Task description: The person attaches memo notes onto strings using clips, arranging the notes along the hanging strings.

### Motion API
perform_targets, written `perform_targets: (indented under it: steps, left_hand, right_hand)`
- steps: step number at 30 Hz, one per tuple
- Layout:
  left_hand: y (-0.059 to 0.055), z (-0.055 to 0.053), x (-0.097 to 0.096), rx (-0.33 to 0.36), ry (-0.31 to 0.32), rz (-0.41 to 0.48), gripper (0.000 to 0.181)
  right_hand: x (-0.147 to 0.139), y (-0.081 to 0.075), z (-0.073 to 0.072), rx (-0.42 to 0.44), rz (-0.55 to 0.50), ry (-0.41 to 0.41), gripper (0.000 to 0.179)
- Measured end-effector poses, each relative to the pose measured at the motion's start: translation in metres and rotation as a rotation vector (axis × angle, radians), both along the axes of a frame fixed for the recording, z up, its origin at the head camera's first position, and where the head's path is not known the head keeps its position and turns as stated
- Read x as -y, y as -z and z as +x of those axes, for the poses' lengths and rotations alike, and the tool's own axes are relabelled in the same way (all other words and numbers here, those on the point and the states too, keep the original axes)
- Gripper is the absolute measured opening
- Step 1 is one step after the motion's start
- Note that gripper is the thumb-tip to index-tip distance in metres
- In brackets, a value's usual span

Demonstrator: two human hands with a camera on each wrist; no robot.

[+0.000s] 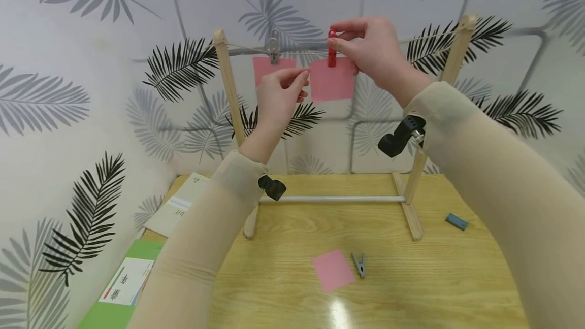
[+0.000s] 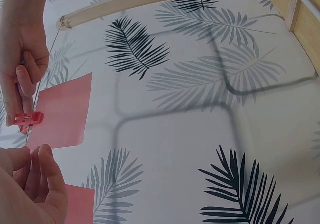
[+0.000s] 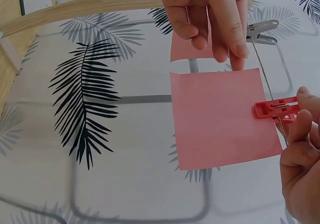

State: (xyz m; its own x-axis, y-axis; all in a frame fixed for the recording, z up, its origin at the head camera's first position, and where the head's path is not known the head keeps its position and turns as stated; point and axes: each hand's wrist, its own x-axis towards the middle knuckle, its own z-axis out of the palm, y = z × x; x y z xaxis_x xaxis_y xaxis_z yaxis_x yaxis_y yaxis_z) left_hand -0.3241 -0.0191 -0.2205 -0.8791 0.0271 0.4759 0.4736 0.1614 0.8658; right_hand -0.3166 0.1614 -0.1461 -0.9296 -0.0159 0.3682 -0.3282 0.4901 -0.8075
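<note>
A string (image 1: pixel 425 38) runs between two wooden posts. On it a red clothespin (image 1: pixel 332 59) grips the top edge of a square pink sheet of paper (image 1: pixel 332 85). My right hand (image 1: pixel 374 47) pinches this clothespin's upper end between thumb and fingers. At the sheet's left edge, near the top, my left hand (image 1: pixel 278 94) pinches the paper with thumb and fingertip. Further left hangs another pink sheet (image 1: pixel 261 67) under a grey metal clip (image 1: pixel 274 48), partly hidden by the left hand. In the right wrist view the red clothespin (image 3: pixel 267 109) straddles the string and paper edge.
On the wooden table (image 1: pixel 283 278) lie a third pink sheet (image 1: pixel 333 270) and a grey clip (image 1: pixel 359 265). A small blue block (image 1: pixel 457 221) is at the right. A white rod (image 1: pixel 333 199) joins the rack's feet. Booklets (image 1: pixel 171 207) lie at the left.
</note>
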Motion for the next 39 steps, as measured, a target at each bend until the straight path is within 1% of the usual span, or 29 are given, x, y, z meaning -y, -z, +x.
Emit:
perform_targets:
  steps: [5, 11, 15, 26, 34, 39]
  left_hand:
    - [0.001, 0.001, 0.005, -0.002, -0.007, 0.004, 0.026]
    - [0.002, 0.001, 0.005, 0.009, -0.007, 0.006, 0.026]
    - [0.004, 0.001, 0.007, 0.011, -0.003, -0.003, 0.026]
    - [0.009, 0.001, 0.015, 0.019, -0.001, 0.0, 0.027]
    - [0.012, 0.001, 0.019, 0.019, -0.003, -0.013, 0.027]
    - [0.013, 0.001, 0.021, 0.023, -0.007, -0.011, 0.026]
  right_hand:
    - [0.004, 0.001, -0.003, 0.007, 0.004, -0.014, 0.047]
    - [0.003, 0.002, -0.002, 0.021, -0.014, -0.022, 0.048]
    - [0.002, 0.003, -0.001, 0.026, -0.031, -0.031, 0.049]
    - [0.001, 0.003, -0.002, 0.034, -0.022, -0.033, 0.051]
    - [-0.011, 0.003, 0.003, 0.035, -0.02, -0.051, 0.055]
    - [-0.02, 0.003, 0.009, -0.008, -0.007, -0.066, 0.058]
